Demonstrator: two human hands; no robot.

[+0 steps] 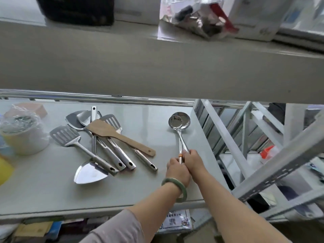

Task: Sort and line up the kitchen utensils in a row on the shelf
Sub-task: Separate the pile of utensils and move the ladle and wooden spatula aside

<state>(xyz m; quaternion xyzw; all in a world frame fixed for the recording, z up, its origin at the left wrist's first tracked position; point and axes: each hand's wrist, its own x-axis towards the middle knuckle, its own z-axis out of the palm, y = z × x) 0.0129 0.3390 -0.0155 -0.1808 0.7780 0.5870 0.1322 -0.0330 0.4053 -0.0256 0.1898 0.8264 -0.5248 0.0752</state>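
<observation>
Two steel ladles (180, 122) lie stacked at the right end of the grey shelf (43, 190), bowls pointing away from me. My left hand (178, 171) and my right hand (193, 160) both grip their handles close together. A pile of utensils sits in the middle of the shelf: a wooden spatula (108, 132) on top, a slotted steel turner (65, 135) at the left, a second slotted turner (110, 121) behind, and a solid steel turner (89, 173) with its blade toward me. Other steel handles cross under the wooden spatula.
A white tub wrapped in plastic film (22, 134) stands at the shelf's left end, a yellow object (5, 169) beside it. An upper shelf board (157, 71) overhangs the work area. Angled metal rack struts (263, 172) border the right side.
</observation>
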